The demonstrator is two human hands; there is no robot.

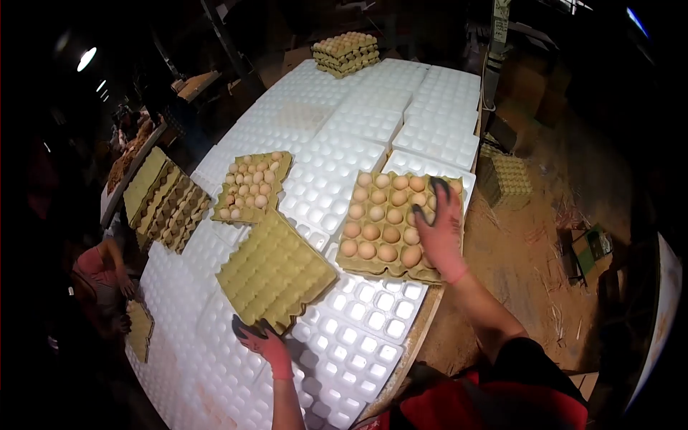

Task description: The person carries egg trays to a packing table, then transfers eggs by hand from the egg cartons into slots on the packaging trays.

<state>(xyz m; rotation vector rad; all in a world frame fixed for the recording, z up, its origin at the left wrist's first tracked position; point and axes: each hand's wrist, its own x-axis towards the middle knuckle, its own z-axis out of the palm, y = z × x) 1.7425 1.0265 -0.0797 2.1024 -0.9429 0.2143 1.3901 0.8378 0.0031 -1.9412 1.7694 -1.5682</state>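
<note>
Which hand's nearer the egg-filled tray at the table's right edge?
Right. The right hand is over the right side of the egg-filled tray; the left hand is off to its lower left, at the near edge of a bare tray.

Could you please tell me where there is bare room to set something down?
White dimpled sheets lie bare before the far olive stack of egg trays and left of the pink-gloved left hand. It is crowded where a square, eggless olive tray nears two egg-filled trays.
</note>
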